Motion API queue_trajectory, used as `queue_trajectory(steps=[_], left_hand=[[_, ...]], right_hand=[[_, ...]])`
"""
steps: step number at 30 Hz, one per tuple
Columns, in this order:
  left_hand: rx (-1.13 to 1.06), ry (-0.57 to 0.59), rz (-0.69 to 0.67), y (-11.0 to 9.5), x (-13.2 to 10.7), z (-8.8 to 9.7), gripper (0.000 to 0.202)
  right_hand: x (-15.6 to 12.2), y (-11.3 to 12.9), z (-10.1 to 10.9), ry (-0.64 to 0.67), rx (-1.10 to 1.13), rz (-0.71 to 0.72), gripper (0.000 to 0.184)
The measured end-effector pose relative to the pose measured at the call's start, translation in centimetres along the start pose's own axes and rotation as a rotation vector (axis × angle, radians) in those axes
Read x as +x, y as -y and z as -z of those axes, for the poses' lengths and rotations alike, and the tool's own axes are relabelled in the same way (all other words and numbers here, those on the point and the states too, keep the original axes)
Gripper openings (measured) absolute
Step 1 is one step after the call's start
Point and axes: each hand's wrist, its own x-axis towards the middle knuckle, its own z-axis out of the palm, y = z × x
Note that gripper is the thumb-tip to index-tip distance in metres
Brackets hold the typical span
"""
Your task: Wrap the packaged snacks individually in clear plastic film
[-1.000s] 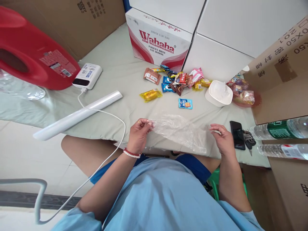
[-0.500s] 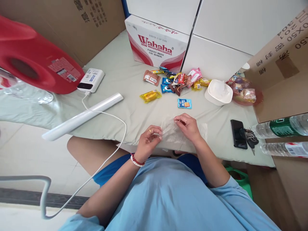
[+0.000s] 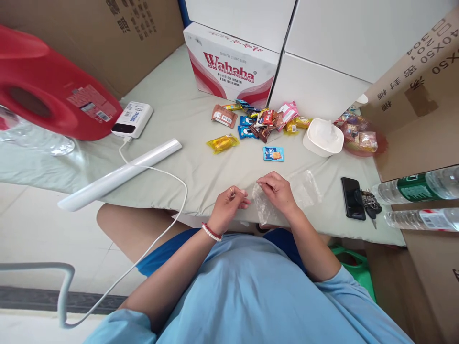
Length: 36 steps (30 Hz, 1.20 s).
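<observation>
A clear plastic bag hangs from my right hand, whose thumb and fingers are pinched on its upper edge. My left hand is just left of the bag, apart from it, with loosely bent fingers and nothing visible in them. Another stretch of clear plastic lies on the cloth to the right of my right hand; whether it joins the held bag is hidden. Beyond my hands lies a small blue snack packet, with a yellow-wrapped snack to its left.
Behind is a pile of wrapped snacks before the Wahaha box. A white bowl, a phone, keys and plastic bottles are at the right. A white tube and cable lie left.
My left hand has come away from the clear plastic, its fingers loosening. The bag now hangs from my right hand alone, and plastic shows spread out on the right.
</observation>
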Motion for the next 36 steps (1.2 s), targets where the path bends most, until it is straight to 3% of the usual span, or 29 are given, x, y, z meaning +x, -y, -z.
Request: queue_trajectory(steps=[4, 8, 11, 14, 17, 20, 24, 26, 29, 31, 32, 34, 36], left_hand=[[-0.09, -0.071, 0.151, 0.0, 1.5, -0.9, 0.045], [-0.125, 0.049, 0.206, 0.0, 3.1, -1.9, 0.046], [-0.165, 0.06, 0.2, 0.1, 4.2, -1.8, 0.033], [-0.189, -0.054, 0.13, -0.1, 5.2, -0.3, 0.029], [-0.224, -0.261, -0.04, -0.6, 5.3, 1.9, 0.029], [-0.198, -0.385, -0.184, -0.5, 4.0, 4.2, 0.028], [0.099, -0.378, -0.207, 1.1, 0.5, 6.4, 0.022], [0.373, -0.384, -0.253, 1.9, -1.2, 6.7, 0.019], [0.777, -0.43, -0.465, 2.1, -2.6, 6.2, 0.031], [0.956, -0.376, -0.63, 1.6, -2.8, 5.4, 0.038], [1.016, -0.291, -0.695, 1.2, -2.5, 4.9, 0.036], [1.091, -0.024, -0.778, 0.3, -1.6, 4.1, 0.031], [1.131, 0.219, -0.785, -0.5, -0.2, 3.2, 0.028]], right_hand=[[-0.6, 0.3, 0.1, 0.057, 0.05, -0.007, 0.021], [-1.3, 0.5, 0.2, 0.06, 0.124, -0.007, 0.019], [-2.4, 0.5, 1.1, -0.033, 0.166, -0.01, 0.015], [-4.3, 0.3, 2.7, -0.186, 0.157, -0.035, 0.012], [-6.7, 0.1, 4.4, -0.277, 0.067, -0.085, 0.011], [-8.9, 0.0, 6.0, -0.16, -0.032, -0.124, 0.014], [-10.2, -0.1, 7.6, 0.167, -0.057, -0.156, 0.017], [-9.9, -0.4, 7.9, 0.126, 0.006, -0.226, 0.021], [-7.9, -0.9, 7.2, -0.073, 0.118, -0.386, 0.039], [-5.8, -1.2, 6.0, -0.121, 0.159, -0.458, 0.052], [-4.6, -1.3, 5.2, -0.117, 0.165, -0.473, 0.057], [-2.2, -1.4, 3.5, -0.077, 0.159, -0.48, 0.063], [-0.3, -1.3, 2.0, -0.009, 0.16, -0.477, 0.056]])
